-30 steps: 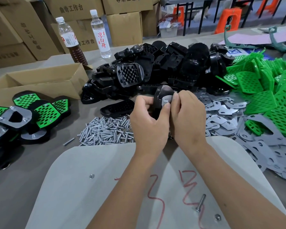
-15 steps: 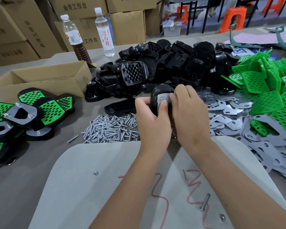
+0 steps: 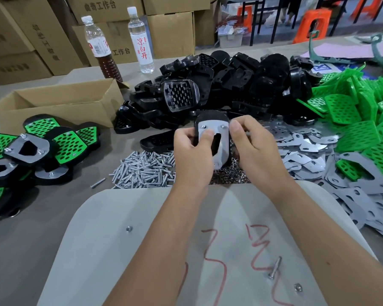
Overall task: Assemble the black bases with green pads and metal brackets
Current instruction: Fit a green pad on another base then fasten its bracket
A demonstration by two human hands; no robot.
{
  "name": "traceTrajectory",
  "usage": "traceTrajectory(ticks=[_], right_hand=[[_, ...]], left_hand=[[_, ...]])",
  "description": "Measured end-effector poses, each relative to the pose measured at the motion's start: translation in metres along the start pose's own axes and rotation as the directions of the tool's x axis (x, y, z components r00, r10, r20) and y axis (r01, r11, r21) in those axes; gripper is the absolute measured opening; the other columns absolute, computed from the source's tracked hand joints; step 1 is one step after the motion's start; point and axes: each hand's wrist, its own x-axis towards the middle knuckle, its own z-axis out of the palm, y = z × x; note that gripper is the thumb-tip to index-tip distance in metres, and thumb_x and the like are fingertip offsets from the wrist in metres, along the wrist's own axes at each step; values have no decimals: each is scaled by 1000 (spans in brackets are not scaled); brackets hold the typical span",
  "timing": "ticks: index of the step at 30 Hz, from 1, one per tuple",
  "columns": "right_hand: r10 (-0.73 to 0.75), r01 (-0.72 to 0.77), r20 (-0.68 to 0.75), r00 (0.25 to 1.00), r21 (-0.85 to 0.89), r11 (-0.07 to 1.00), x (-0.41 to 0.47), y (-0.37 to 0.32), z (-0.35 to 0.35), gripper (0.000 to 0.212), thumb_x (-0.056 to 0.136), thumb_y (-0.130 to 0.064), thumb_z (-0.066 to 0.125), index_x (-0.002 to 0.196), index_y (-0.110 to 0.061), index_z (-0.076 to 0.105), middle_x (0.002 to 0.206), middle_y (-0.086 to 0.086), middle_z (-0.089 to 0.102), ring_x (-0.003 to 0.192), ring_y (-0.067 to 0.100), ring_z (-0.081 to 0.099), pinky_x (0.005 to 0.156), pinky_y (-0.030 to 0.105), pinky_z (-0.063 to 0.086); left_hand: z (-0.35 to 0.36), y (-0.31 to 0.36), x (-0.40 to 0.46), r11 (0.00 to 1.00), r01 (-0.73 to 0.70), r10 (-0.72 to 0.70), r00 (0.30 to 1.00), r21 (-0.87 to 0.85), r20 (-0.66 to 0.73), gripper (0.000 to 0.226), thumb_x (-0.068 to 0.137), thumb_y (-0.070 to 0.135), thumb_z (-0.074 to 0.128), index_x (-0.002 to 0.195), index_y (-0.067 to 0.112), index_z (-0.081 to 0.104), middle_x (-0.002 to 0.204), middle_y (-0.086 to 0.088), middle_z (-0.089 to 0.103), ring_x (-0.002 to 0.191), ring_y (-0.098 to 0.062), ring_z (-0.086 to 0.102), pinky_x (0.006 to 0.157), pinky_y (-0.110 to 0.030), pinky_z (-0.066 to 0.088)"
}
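A black base (image 3: 210,117) with a grey metal bracket (image 3: 210,126) on its face is held up above the table. My left hand (image 3: 191,153) grips its left edge, the thumb pressing on the bracket. My right hand (image 3: 251,146) is beside its right edge, thumb and forefinger pinched near the bracket's upper right screw; whether it touches the part is unclear. Loose black bases (image 3: 219,85) are piled behind, green pads (image 3: 358,120) heaped at the right, metal brackets (image 3: 314,155) spread at the right.
A heap of silver screws (image 3: 142,171) lies left of my hands. Finished assemblies (image 3: 38,144) lie at the far left by an open cardboard box (image 3: 60,102). Two bottles (image 3: 119,40) stand at the back. A pale board (image 3: 142,239) with one loose screw (image 3: 274,267) lies in front.
The base has turned so more of the bracket face shows. My right hand has drawn back from over the part to its right edge.
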Motion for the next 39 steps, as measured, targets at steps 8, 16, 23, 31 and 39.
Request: traceTrajectory(ticks=[8, 16, 23, 31, 39], right_hand=[[78, -136, 146, 986, 450, 883, 6, 10, -11, 16, 99, -30, 64, 104, -18, 73, 92, 6, 67, 74, 21, 52, 53, 23, 44], [118, -181, 164, 979, 452, 874, 6, 17, -13, 10, 97, -11, 72, 100, -19, 78, 86, 0, 71, 63, 7, 51, 57, 16, 43], [84, -136, 132, 988, 459, 878, 4, 15, -11, 8, 94, -14, 73, 103, -14, 74, 95, 12, 70, 79, 16, 57, 67, 22, 46], [97, -312, 335, 937, 679, 664, 7, 11, -13, 47, 91, 2, 56, 138, -4, 58, 121, 16, 61, 104, 25, 64, 89, 42, 57], [180, -323, 269, 946, 757, 568, 8, 13, -16, 44, 88, -1, 42, 124, 2, 66, 110, 19, 52, 86, 23, 47, 67, 32, 57]], left_hand=[[-10, 6, 2, 987, 49, -21, 983, -155, 180, 6, 99, 7, 67, 104, 4, 64, 100, -18, 67, 89, -26, 64, 80, -39, 53], [-11, -5, 7, 988, -20, 48, 983, -155, 175, 9, 98, 2, 67, 106, 4, 70, 99, -10, 74, 87, -13, 67, 77, -24, 56], [-12, -5, 8, 983, -34, 67, 982, -181, 179, 10, 96, 0, 68, 99, 9, 72, 91, -1, 75, 83, -10, 68, 75, -22, 55], [-15, 2, 0, 541, -753, 745, 636, 375, 202, 30, 73, -12, 78, 97, 6, 76, 108, 2, 75, 101, -20, 66, 90, -40, 52], [-14, 2, -4, 568, -747, 737, 648, 346, 192, 54, 63, -12, 89, 112, 0, 68, 114, -13, 65, 101, -6, 62, 89, -8, 45]])
